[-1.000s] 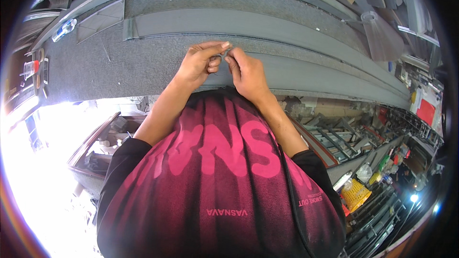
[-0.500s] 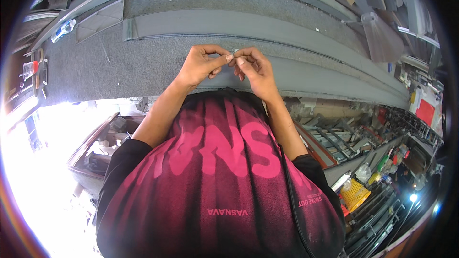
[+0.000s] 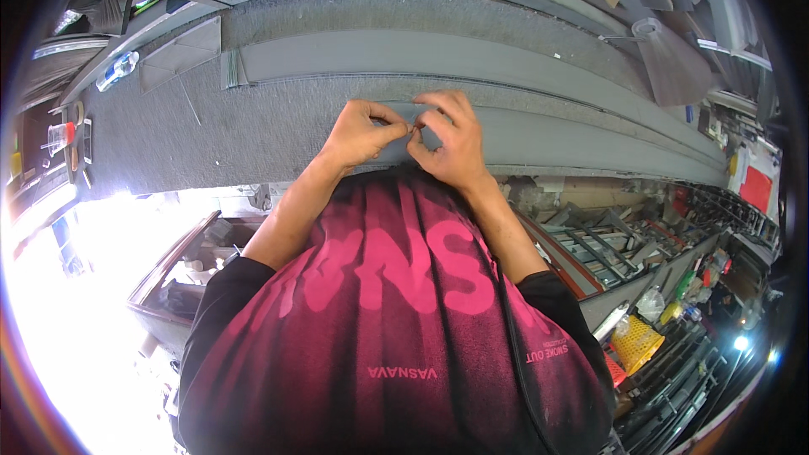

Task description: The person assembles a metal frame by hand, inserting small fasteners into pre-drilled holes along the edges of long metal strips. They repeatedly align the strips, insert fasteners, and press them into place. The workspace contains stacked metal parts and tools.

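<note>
In front of my chest, my left hand (image 3: 357,133) and my right hand (image 3: 456,145) meet fingertip to fingertip. The left thumb and forefinger are pinched on something tiny, too small to name. My right thumb and forefinger close on the same spot from the other side, with the other right fingers raised and curved. Beneath both hands lies a long, flat grey strip (image 3: 539,141) along the near edge of the carpet-covered bench (image 3: 152,139). A second long grey strip (image 3: 354,52) runs across the bench beyond them.
On the left are a plastic bottle (image 3: 117,72), a red-lidded cup (image 3: 59,136) and a phone (image 3: 88,141). A pleated grey sheet (image 3: 670,63) hangs at the far right. Behind me stand a bin of metal offcuts (image 3: 602,244) and a yellow basket (image 3: 636,345).
Both hands sit slightly lower in the picture as the view has tilted. My right outer fingers have lifted and spread, while the fingertips still meet. The pale bit seen between them earlier no longer shows.
</note>
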Tool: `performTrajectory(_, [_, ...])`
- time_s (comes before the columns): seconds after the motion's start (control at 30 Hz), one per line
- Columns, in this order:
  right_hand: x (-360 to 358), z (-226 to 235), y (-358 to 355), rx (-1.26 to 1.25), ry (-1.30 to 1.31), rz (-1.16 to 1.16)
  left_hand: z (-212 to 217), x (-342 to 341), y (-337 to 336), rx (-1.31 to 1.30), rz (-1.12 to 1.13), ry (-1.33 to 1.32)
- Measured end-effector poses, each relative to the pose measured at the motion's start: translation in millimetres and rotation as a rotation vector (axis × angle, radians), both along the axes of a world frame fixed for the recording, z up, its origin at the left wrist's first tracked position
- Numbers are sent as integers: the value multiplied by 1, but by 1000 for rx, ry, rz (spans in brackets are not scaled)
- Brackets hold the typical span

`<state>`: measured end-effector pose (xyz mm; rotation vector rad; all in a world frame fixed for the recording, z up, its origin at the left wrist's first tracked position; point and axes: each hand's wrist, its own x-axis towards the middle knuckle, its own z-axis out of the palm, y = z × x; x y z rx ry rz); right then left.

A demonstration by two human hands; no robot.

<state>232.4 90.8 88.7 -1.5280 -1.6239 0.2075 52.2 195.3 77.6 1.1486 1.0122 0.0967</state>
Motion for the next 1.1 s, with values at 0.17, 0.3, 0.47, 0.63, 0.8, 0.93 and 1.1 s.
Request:
performTrajectory(0.17, [4, -8, -3, -160, 156, 7, -5, 3, -8, 409, -12, 9])
performTrajectory(0.3, [10, -15, -8, -436, 491, -64, -4, 6, -18, 717, 7, -125])
performTrajectory(0.47, [24, -18, -3, -726, 1001, -21, 0, 8, -16, 637, -17, -184])
performTrajectory(0.63, [10, -3, -7, -232, 380, -164, -2, 3, -11, -20, 164, -194])
performTrajectory(0.8, [3, 10, -12, -193, 267, -81, -1, 2, -13, -13, 168, -193])
performTrajectory(0.93, [6, 10, -12, -197, 189, -41, 1, 2, -13, -71, 197, -196])
performTrajectory(1.1, [7, 9, -14, -234, 176, -10, 2, 0, -12, -75, 175, -202])
